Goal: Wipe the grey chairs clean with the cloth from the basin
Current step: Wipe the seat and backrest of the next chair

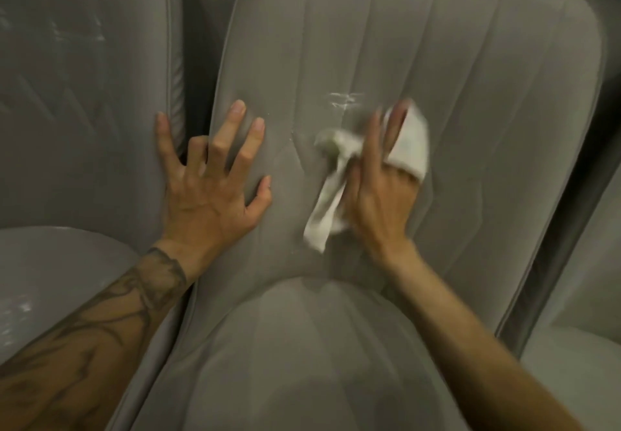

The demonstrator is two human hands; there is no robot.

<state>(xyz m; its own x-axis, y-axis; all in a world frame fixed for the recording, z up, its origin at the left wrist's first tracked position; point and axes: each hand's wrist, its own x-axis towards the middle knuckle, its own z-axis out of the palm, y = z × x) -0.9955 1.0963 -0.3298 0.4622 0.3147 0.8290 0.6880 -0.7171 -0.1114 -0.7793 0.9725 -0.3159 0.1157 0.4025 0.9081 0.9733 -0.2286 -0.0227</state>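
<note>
Mid-wipe on the middle grey chair's backrest point(420, 60): left hand point(208, 192) splayed flat, bracing, grip released, right hand point(379, 192) clutching the white cloth point(411, 148), next up probably the white streaks point(342, 99) just above.

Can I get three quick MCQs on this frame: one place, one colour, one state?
1. Where is the cloth?
A. on the middle chair's backrest
B. on the floor
C. in a basin

2. What colour is the cloth?
A. red
B. white
C. black

3. What is the left hand doing?
A. gripping the cloth
B. resting spread and empty on the backrest
C. hanging off the chair

Answers:
1 A, the right hand presses it against the backrest, just below a white smear.
2 B, it shows white with a faint greenish patch.
3 B, its fingers are splayed on the upholstery with nothing in them.
</note>
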